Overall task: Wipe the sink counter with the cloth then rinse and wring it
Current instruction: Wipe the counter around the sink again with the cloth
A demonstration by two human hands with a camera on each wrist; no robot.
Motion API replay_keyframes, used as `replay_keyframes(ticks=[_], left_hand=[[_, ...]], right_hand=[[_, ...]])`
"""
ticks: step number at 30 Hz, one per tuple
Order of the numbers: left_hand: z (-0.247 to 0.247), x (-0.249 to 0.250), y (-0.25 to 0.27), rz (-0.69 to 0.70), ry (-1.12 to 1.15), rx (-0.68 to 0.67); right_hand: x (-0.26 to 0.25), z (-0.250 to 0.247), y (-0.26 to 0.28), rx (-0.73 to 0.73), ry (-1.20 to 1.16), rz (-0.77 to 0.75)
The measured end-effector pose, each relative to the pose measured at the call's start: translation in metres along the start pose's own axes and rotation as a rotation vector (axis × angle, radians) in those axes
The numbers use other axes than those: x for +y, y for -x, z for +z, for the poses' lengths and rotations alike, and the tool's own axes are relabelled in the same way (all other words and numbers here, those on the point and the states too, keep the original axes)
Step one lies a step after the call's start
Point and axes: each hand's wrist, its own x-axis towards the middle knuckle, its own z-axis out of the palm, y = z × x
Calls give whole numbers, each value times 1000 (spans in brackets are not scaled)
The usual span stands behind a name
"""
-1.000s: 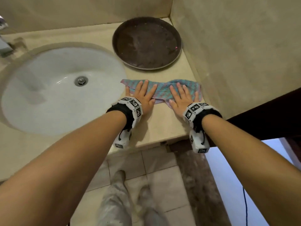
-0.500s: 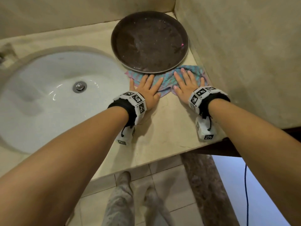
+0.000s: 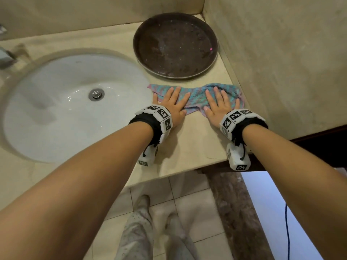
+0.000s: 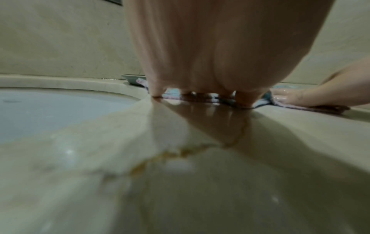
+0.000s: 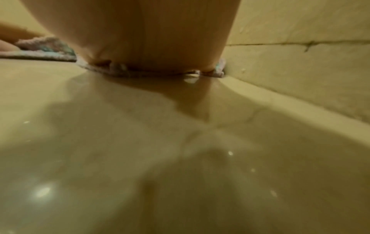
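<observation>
Bare and flat, the left hand [image 3: 173, 106] and right hand [image 3: 218, 106] press side by side on a blue-and-pink cloth [image 3: 197, 96], fingers straight and spread. Beneath them the cloth lies stretched across the beige worktop [image 3: 187, 147]. Just beyond the fingertips sits a round dark tray [image 3: 175, 45]; a white sink basin [image 3: 56, 119] lies beside the left hand.

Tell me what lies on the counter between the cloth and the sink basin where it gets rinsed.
Nothing visible. The cloth lies flat under the left hand and right hand, its left end right at the rim of the sink basin. The round tray sits behind it, off that path.
</observation>
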Motion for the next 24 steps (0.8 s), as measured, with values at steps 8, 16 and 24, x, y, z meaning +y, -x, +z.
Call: replay_keyframes(ticks=[8,16,24], left_hand=[[22,6,44,-16,-7,0],[48,-6,107,-105,55,18],[85,-58,185,-279,129,63]], right_hand=[[-10,18,44,-13,5,-14],[-43,35,79,-59,54,-111],[-121,50,118,-103,133,-315]])
